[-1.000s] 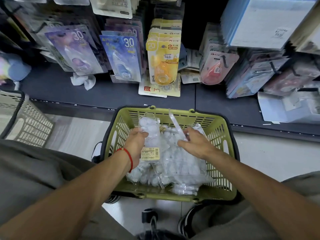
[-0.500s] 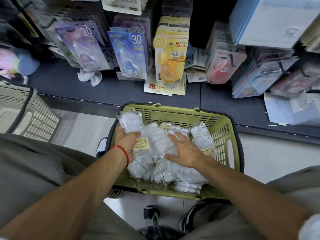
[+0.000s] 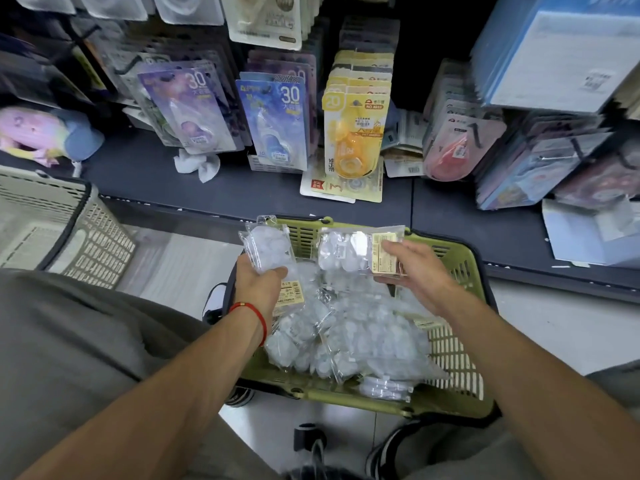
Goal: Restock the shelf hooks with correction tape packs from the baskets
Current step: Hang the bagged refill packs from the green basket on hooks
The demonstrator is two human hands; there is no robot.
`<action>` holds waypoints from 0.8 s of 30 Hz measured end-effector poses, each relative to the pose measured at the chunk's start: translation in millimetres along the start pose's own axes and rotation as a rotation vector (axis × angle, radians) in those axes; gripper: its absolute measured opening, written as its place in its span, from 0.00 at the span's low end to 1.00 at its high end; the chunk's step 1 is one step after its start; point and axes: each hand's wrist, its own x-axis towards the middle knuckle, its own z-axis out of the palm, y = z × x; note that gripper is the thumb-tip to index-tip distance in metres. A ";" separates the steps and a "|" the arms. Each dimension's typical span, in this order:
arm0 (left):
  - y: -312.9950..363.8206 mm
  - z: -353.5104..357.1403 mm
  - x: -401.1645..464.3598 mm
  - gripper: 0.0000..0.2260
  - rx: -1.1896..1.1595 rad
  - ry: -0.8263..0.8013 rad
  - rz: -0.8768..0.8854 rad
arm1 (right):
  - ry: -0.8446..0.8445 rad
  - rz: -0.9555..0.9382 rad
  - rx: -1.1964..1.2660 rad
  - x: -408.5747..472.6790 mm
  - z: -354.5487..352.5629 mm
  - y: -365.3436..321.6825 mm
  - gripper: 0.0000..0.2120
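A green basket (image 3: 460,268) on the floor holds several clear correction tape packs (image 3: 360,337). My left hand (image 3: 258,278) grips one clear pack (image 3: 266,247) and holds it above the basket's left rim. My right hand (image 3: 415,268) pinches a second clear pack (image 3: 349,251) by its labelled end, lifted over the basket's far side. Above the dark shelf (image 3: 214,188), hooks carry purple (image 3: 194,109), blue (image 3: 277,123), yellow (image 3: 356,126) and pink (image 3: 453,147) correction tape packs.
A beige basket (image 3: 69,230) stands at the left. A crumpled white tissue (image 3: 197,166) and loose cards (image 3: 343,188) lie on the shelf. A blue-white box (image 3: 554,57) sits high on the right. My knees frame the green basket.
Both hands have risen out of the pile, each lifting a clear pack above the basket. The view has tilted up toward the shelf.
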 end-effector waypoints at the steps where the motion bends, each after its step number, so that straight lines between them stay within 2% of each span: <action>1: -0.2 2.5 -0.9 0.19 -0.033 -0.004 -0.002 | -0.016 0.013 0.097 -2.3 -4.6 -6.6 0.07; 4: 1.0 10.9 -6.0 0.18 -0.137 -0.045 -0.086 | -0.061 0.009 0.237 -8.0 -5.9 -13.9 0.06; 6: 4.7 15.7 -14.4 0.19 -0.239 -0.142 -0.210 | -0.138 -0.003 0.212 -14.1 4.7 -11.2 0.12; 8: 10.4 18.7 -24.8 0.21 -0.330 -0.278 -0.338 | -0.182 -0.009 0.017 -21.9 22.7 -4.3 0.16; 10: 9.6 20.5 -31.7 0.27 -0.335 -0.398 -0.336 | -0.213 -0.025 -0.190 -26.7 40.3 6.4 0.14; 12: -0.2 22.5 -27.7 0.30 -0.290 -0.368 -0.277 | -0.234 -0.069 -0.333 -24.8 46.8 15.2 0.10; 14: -7.2 20.3 -24.4 0.38 -0.206 -0.264 -0.230 | -0.222 -0.083 -0.438 -19.6 38.8 20.4 0.11; 15: -8.2 18.5 -22.1 0.39 -0.201 -0.240 -0.224 | -0.201 -0.064 -0.521 -15.8 29.2 24.7 0.13; 16: -8.9 16.8 -19.5 0.37 -0.198 -0.219 -0.219 | -0.203 -0.044 -0.705 -12.3 17.2 30.2 0.18; 18: -7.9 12.3 -16.9 0.29 -0.190 -0.186 -0.207 | -0.329 0.013 -1.184 -7.3 -4.3 46.0 0.35; 19: -7.3 10.6 -15.8 0.26 -0.193 -0.176 -0.201 | -0.400 0.043 -1.288 -6.3 -10.8 55.2 0.40; 20: -7.0 9.6 -15.4 0.24 -0.197 -0.168 -0.198 | -0.419 0.057 -1.294 -6.9 -14.4 61.1 0.40; 21: -7.5 9.9 -14.3 0.23 -0.196 -0.170 -0.198 | -0.381 0.043 -1.236 -7.7 -16.8 62.8 0.36; 24: -8.4 12.1 -16.3 0.28 -0.168 -0.192 -0.184 | -0.158 -0.113 -0.997 0.0 -23.6 52.0 0.18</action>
